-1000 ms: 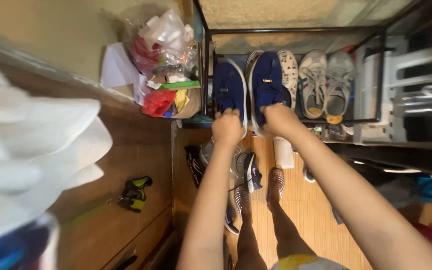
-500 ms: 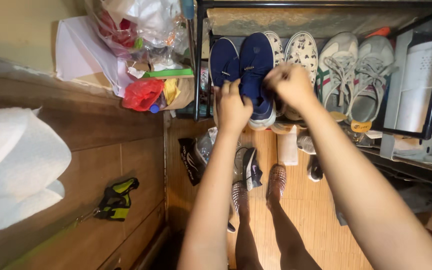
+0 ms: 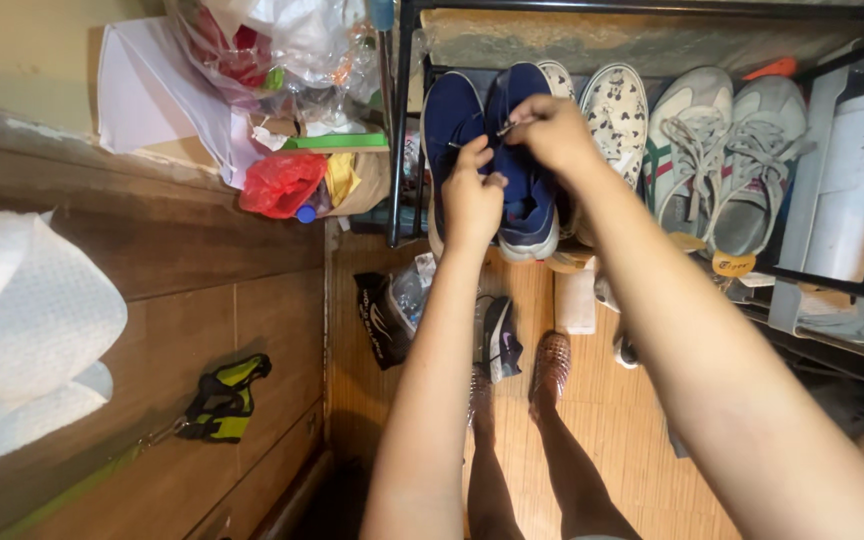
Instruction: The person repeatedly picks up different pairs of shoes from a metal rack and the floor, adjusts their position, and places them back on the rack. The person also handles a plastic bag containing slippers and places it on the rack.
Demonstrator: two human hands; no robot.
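navy shoes [image 3: 522, 150] | white patterned shoes [image 3: 614, 110] (dark prints) | red bag [image 3: 279, 183]

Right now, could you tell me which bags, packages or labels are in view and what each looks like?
Red plastic bag: crumpled, left of the shoe rack.
Clear plastic bag: stuffed, above the red one.
Black bag: on the floor below the rack, white logo.
Yellow heel tab: round, on a grey sneaker.

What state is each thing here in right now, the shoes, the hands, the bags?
Navy shoes: side by side on the rack shelf.
Left hand: fingers pinched, on the navy shoes.
Right hand: pinching a lace end.
Grey sneakers: laced, shelved.
Patterned shoes: shelved.
Red bag: crumpled.
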